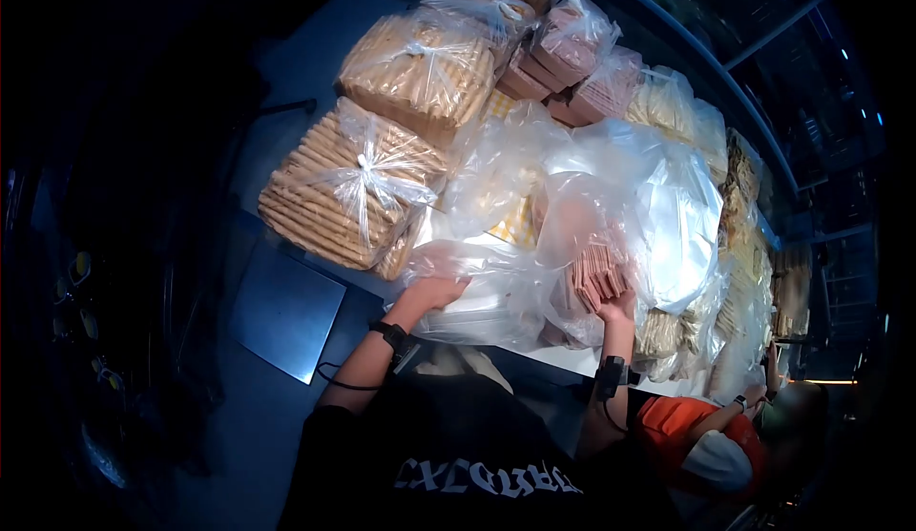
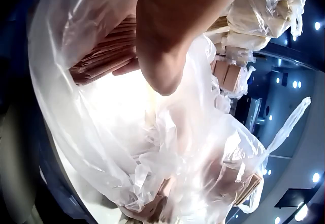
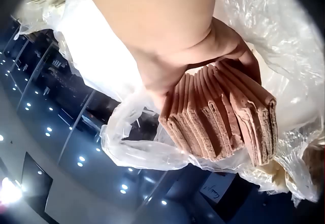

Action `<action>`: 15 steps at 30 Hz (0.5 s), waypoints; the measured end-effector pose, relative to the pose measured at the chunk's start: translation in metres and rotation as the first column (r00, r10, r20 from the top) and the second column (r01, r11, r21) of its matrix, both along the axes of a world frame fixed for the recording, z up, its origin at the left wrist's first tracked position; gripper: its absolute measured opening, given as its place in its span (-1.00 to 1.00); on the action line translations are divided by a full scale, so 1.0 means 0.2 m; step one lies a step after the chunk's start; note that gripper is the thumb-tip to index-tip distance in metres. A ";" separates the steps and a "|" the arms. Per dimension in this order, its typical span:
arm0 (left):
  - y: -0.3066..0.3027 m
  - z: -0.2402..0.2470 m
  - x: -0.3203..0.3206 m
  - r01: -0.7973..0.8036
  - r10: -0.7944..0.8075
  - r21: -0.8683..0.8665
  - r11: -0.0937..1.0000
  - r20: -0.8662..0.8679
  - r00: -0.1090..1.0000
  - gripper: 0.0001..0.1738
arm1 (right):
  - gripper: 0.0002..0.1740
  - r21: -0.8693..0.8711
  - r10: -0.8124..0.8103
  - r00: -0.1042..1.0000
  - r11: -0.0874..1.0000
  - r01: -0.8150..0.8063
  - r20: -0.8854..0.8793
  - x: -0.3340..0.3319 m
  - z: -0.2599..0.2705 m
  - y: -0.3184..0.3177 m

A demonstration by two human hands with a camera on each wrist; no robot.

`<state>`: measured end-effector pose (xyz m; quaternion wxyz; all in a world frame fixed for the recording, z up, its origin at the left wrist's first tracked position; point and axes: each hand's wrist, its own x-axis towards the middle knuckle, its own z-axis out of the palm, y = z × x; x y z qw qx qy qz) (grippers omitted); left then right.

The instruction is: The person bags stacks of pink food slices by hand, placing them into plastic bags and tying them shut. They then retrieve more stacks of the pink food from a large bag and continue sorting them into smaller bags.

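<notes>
My right hand [image 1: 615, 307] grips a bundle of pinkish-brown folded wafer-like sheets [image 3: 218, 114], its thumb on one side and fingers round the other. Their rough folded edges face the right wrist camera, and a loose clear plastic bag [image 1: 582, 211] surrounds the bundle in the head view. My left hand [image 1: 434, 292] reaches under clear film at a bag with white layered contents [image 1: 477, 316]. In the left wrist view, similar reddish-brown sheets [image 2: 109, 53] lie right against that hand; its fingers are mostly hidden, so I cannot tell its grip.
Tan bagged bundles [image 1: 353, 187] are stacked at the left, pink ones [image 1: 572, 44] at the back, and pale ones [image 1: 658, 102] at the right. A large white plastic bag [image 1: 682, 216] sits beyond my right hand. Another person in an orange garment [image 1: 668, 426] is at the lower right.
</notes>
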<state>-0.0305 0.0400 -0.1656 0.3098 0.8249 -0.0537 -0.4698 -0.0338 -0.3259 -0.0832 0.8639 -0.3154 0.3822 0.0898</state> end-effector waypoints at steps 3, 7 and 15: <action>0.00 0.09 0.03 -0.035 0.032 -0.037 0.999 -0.084 0.996 0.08 | -0.29 -0.115 0.063 0.991 0.992 -0.049 0.119 -0.35 -0.07 -0.09; -0.03 0.01 0.02 -0.117 0.122 -0.079 0.990 0.056 0.991 0.04 | -0.25 -0.416 0.233 0.969 0.892 -0.177 0.088 -0.74 0.18 0.05; -0.10 -0.09 0.18 -0.149 0.165 -0.159 0.976 0.094 0.982 -0.08 | -0.33 -0.024 0.142 0.983 0.990 -0.141 0.117 -0.99 0.63 0.82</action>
